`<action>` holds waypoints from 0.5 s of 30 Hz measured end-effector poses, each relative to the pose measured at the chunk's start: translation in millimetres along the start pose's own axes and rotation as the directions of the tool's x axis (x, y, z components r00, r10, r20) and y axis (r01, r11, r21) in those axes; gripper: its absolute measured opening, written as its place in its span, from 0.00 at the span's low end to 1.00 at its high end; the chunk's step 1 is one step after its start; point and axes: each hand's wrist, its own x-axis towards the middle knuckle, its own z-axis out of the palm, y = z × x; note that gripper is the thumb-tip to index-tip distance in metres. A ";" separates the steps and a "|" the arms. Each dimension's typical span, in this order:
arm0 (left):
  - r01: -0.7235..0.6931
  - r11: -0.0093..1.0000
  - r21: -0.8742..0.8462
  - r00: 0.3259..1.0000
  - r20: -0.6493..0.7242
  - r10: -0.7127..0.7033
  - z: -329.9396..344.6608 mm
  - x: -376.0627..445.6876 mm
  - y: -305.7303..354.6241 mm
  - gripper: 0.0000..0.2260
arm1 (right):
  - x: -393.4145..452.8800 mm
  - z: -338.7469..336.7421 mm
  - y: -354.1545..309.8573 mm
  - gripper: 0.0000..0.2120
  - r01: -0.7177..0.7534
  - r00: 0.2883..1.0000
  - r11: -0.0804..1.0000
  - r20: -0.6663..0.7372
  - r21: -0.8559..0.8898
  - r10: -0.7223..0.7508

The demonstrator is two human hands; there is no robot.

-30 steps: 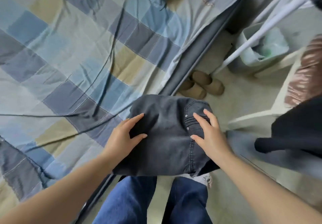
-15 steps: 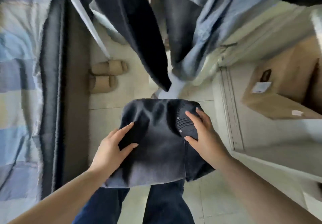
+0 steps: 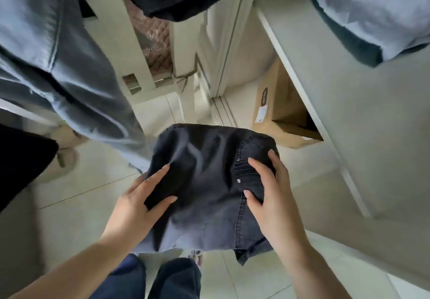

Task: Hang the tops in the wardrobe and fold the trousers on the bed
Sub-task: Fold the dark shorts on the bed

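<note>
Holding folded dark grey jeans [image 3: 209, 182] above a tiled floor [image 3: 76, 210], the left hand [image 3: 137, 205] and right hand [image 3: 272, 191] each pinch a side, thumbs on top.

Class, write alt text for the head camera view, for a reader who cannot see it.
Two bare hands, left hand and right hand, hold a folded pair of dark grey denim trousers above a pale tiled floor. A brown cardboard box sits beyond, and grey-blue clothing hangs at left.
</note>
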 end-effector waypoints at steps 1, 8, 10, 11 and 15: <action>-0.008 1.000 0.006 1.000 -0.026 0.009 6.9 10.0 12.2 0.34 | 7.1 -9.9 5.2 0.27 0.027 0.999 1.000 -0.024 0.003 -0.026; -0.067 0.994 -0.084 0.997 -0.045 0.063 29.2 68.2 69.4 0.39 | 59.3 -71.4 8.0 0.24 0.068 0.983 0.998 -0.171 -0.009 -0.068; -0.111 0.988 -0.108 0.994 -0.038 0.107 28.9 88.9 82.2 0.38 | 77.1 -93.1 4.6 0.23 0.040 0.983 0.999 -0.179 0.002 -0.038; -0.139 0.982 -0.132 0.990 -0.028 0.136 27.5 101.5 92.5 0.38 | 85.8 -106.6 1.9 0.23 0.024 0.985 1.000 -0.171 0.003 -0.023; -0.242 0.938 -0.247 0.970 -0.033 0.241 25.7 162.0 134.0 0.35 | 124.3 -166.7 -2.9 0.25 -0.006 0.981 1.000 -0.196 -0.021 0.002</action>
